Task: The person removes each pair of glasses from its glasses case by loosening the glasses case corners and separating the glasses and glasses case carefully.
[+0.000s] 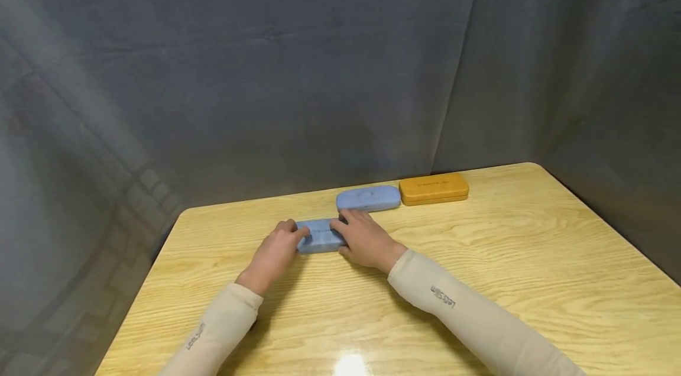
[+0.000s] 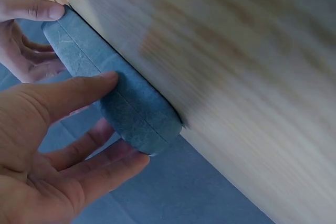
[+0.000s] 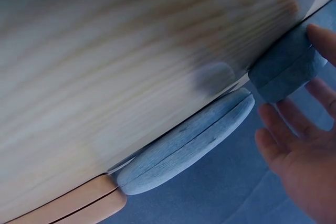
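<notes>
A blue glasses case (image 1: 321, 236) lies on the table between my hands, its lid down. My left hand (image 1: 273, 255) grips its left end, and my right hand (image 1: 369, 241) grips the right end. In the left wrist view, the left thumb presses the near side of the case (image 2: 139, 103) while the fingers curl to its other side. The right wrist view has the right hand (image 3: 307, 156) with thumb and fingertips at the end of the same case (image 3: 286, 72). A seam runs along its closed side.
Behind the right hand sits a second, rounded periwinkle-blue glasses case (image 1: 368, 198). An orange glasses case (image 1: 434, 188) stands right beside it, near the table's back edge. Grey curtains (image 1: 298, 80) hang behind and at both sides of the wooden table (image 1: 479, 263).
</notes>
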A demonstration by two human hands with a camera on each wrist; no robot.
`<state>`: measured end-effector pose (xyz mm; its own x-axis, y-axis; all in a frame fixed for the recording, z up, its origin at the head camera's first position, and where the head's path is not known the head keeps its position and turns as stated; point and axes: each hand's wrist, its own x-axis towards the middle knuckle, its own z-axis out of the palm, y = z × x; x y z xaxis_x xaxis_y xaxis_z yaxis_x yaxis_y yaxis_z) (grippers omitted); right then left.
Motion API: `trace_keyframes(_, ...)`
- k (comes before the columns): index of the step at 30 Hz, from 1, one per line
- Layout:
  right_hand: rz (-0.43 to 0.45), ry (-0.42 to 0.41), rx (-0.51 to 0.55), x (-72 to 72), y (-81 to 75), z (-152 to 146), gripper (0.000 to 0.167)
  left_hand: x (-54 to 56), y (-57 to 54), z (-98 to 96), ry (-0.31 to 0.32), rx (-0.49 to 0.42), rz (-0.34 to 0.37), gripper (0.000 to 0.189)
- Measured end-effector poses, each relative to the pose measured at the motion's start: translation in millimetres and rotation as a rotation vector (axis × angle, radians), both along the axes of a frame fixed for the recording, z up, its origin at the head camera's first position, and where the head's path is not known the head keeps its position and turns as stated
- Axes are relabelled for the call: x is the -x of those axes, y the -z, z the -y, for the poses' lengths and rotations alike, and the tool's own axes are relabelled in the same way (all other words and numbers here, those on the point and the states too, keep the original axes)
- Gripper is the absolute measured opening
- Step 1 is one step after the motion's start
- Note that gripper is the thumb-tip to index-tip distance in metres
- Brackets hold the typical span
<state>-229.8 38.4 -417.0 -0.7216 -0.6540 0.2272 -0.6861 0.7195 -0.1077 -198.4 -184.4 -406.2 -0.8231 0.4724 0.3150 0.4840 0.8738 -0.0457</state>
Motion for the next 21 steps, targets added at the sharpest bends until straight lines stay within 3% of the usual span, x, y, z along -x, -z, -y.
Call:
trace_keyframes(9, 0.048, -0.009, 0.046, -7.0, -0.3, -15, 0.041, -5.5, -0.5, -10.7, 0.033, 0.031, 0.005, 0.033)
trace_keyframes(16, 0.032, -0.026, 0.042, -15.4, -2.5, -33, 0.041, -12.6, -3.2, -22.9, 0.042, 0.03, 0.068, 0.031)
trace_keyframes(21, 0.037, -0.027, 0.041, -20.4, -1.7, -47, 0.04, -17.0, -4.3, -32.5, 0.073, 0.047, 0.06, 0.031)
